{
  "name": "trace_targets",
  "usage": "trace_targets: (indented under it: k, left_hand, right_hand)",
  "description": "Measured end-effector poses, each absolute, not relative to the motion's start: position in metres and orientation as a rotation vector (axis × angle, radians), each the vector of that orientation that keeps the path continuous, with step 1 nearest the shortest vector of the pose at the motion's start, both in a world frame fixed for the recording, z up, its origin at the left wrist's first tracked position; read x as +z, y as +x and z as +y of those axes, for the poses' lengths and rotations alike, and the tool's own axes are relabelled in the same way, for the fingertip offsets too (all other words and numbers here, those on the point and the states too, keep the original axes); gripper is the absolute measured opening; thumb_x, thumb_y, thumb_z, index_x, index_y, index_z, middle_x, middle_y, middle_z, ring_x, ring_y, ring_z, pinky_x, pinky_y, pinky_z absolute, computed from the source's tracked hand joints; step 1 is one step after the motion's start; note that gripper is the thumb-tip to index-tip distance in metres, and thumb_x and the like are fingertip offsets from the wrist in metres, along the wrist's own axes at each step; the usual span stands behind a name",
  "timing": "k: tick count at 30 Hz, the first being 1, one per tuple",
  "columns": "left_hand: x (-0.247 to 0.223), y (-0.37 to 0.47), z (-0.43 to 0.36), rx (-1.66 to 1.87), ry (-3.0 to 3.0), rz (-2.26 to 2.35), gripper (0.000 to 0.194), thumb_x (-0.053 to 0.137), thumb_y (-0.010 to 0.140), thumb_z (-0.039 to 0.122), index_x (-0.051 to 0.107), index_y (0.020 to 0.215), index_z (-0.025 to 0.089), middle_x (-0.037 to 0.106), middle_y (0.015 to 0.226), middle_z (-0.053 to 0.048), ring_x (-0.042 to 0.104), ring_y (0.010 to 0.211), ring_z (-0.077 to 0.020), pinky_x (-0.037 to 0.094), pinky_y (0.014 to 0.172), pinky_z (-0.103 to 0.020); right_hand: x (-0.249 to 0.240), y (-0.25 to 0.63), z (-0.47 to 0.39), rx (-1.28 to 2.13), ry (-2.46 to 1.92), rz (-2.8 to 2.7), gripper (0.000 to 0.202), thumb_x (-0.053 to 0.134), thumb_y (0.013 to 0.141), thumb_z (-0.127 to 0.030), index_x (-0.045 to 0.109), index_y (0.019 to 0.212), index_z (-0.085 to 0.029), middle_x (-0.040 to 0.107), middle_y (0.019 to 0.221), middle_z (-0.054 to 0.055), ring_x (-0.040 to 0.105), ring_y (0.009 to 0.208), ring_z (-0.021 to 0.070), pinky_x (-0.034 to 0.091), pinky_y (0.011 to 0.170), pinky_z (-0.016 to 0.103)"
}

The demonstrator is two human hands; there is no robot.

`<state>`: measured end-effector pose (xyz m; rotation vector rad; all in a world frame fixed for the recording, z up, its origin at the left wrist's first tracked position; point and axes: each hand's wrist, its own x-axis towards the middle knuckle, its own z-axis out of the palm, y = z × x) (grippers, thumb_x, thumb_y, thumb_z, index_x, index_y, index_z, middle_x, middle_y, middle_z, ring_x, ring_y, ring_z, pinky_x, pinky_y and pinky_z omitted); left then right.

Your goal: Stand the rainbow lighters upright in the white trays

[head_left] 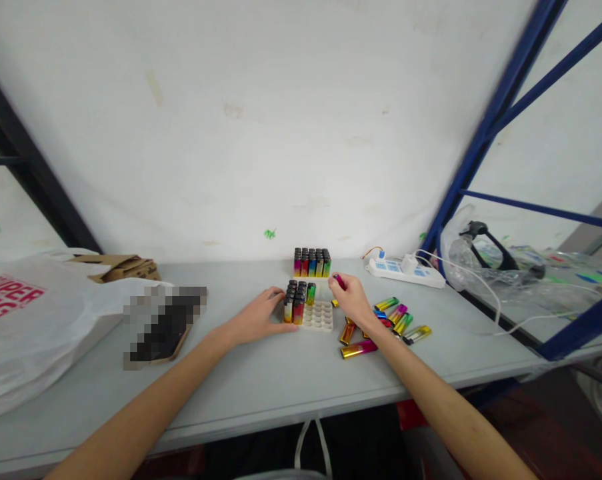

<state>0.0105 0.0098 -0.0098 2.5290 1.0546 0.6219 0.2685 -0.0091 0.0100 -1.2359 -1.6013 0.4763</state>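
Observation:
A white tray [317, 319] with round holes stands on the table, its left side filled with upright lighters [294, 300]. One green lighter [311, 293] stands apart in the back row. My left hand [263, 317] steadies the tray's left side, thumb along the front and fingers toward the back corner. Just right of the tray, above the table, my right hand [351, 299] is closed on a lighter [339, 281] with a pinkish-red body; most of it is hidden by the fingers. Loose shiny lighters [359, 349] in several colours lie beneath and beside my right forearm.
A full block of upright lighters [312, 263] stands behind, near the wall. A power strip [405, 272] with a white cable is at back right. To the left lie a blurred dark phone-like object [165, 327], a white plastic bag [55, 320] and folded cardboard [125, 267]. Blue shelf posts [473, 153] rise at right.

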Motion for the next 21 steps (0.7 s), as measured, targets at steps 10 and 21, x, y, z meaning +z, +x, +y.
trace_targets:
  k: [10,21]
  left_hand:
    - [-0.011,0.01,0.01,0.632,2.518,1.045,0.077,0.07,0.077,0.073,0.059,0.132,0.019,0.059,0.133,-0.014,0.058,0.123,-0.0347,0.046,0.111,-0.048]
    - [-0.012,0.01,0.011,0.639,2.526,1.052,0.076,0.07,0.076,0.073,0.06,0.131,0.02,0.059,0.133,-0.013,0.059,0.121,-0.0335,0.046,0.11,-0.046]
  right_hand:
    - [0.013,0.272,-0.016,0.517,-1.154,-1.866,0.037,0.04,0.103,-0.053,0.052,0.086,-0.022,0.057,0.074,-0.001,0.052,0.065,0.0151,0.041,0.059,0.025]
    - [0.016,0.277,-0.02,0.34,-1.204,-2.132,0.039,0.046,0.103,-0.049,0.057,0.079,-0.021,0.065,0.066,0.0,0.058,0.06,0.0156,0.039,0.06,0.026]
